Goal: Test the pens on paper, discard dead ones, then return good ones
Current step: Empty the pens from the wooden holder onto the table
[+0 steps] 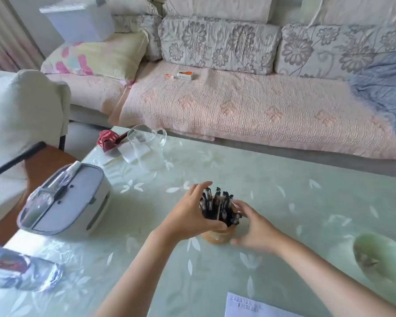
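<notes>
Between the fingers (198, 187) of the left hand (188, 216) the pens (217, 207) are enclosed. The fingers are curled round the far side of the bundle and the thumb is pressed across the near side, just above the rim of the wooden holder (216, 237). The right hand (258, 229) is laid against the opposite side of the holder, its fingers spread toward the rim and its thumb low by the base. Blur hides whether it grips the holder or only steadies it.

The pens are seen as a dense cluster of dark barrels, some with clear sections. They stand upright or slightly splayed in the holder, which is set on the counter (284, 179) directly beneath both hands. No single pen is separated from the rest.

Nearer than the fingers, at the counter's close edge, a sheet of paper (249, 307) is partly in view. A few rows of small marks can be made out on it, though not what they are. No discarded pens are visible anywhere.

The task is judged to be near its start, or possibly at the return of good pens. Beyond the fingers and to their left, a glass jug (146, 149) and a white case (71, 197) are set on the counter.
</notes>
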The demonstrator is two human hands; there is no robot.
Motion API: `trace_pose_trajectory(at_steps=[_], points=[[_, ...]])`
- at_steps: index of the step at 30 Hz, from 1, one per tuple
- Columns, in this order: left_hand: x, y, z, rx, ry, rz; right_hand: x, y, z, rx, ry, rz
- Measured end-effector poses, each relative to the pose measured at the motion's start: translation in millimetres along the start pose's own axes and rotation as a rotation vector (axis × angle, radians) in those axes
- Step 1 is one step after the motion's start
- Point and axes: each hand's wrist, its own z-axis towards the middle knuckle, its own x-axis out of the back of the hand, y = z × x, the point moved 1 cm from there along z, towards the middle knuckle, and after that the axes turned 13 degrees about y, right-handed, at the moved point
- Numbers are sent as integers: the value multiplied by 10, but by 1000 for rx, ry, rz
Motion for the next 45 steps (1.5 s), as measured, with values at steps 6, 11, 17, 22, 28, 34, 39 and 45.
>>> trace_pose_trajectory(at_steps=[6,11,17,22,28,34,39,45], points=[[-191,-193,14,-141,71,-29,-433,85,76,66,199,201],[-273,-300,-63,-222,158,-34,-503,163,18,119,290,218],[-285,-171,-571,-276,223,-36,-372,26,-657,225,414,170],[-306,-35,-1082,-396,241,76,-289,14,-1373,325,506,-4],[-551,-72,-1485,-470,197,70,-275,342,-1840,265,540,-463],[-900,-167,-1609,-554,77,148,-269,546,-1919,313,643,-793],[-1143,-195,-1573,-546,-4,244,-234,573,-1854,373,586,-1020],[-1371,-205,-1513,-584,61,357,-289,593,-1879,477,601,-1186]])
